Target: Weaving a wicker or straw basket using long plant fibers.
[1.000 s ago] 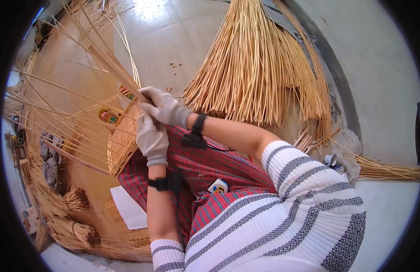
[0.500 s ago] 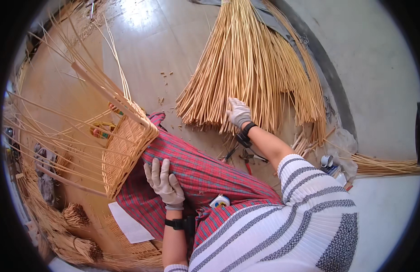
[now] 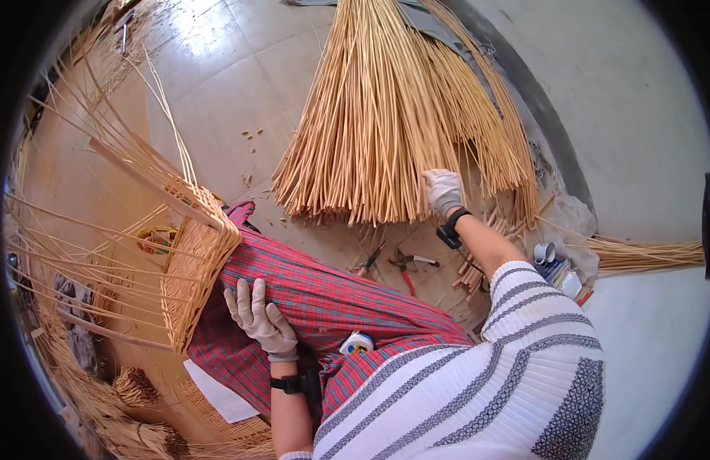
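Note:
My gloved right hand (image 3: 444,192) is at the near right end of a large fanned bundle of wicker rods (image 3: 370,115). Its fingers are curled in on the rod ends; how many rods they grip cannot be made out. My left hand (image 3: 261,318), also gloved, lies with fingers spread on the red plaid cloth (image 3: 316,276) over my lap. Just beyond it, a woven wicker basket (image 3: 201,268) leans on its side against the cloth, with long unwoven stakes sticking out to the left. A white tape measure (image 3: 357,343) rests on the cloth.
Red-handled pruning shears (image 3: 407,268) and a pointed tool (image 3: 370,261) lie on the floor near short rod offcuts (image 3: 471,276). A tape roll (image 3: 544,253) and plastic bag (image 3: 573,215) are at right. More rod bundles (image 3: 132,387) and a white paper (image 3: 221,391) sit lower left.
My right hand has moved right along the bundle's near end, and its fingers have drawn in. The whole view has shifted slightly; my left hand stays on the cloth.

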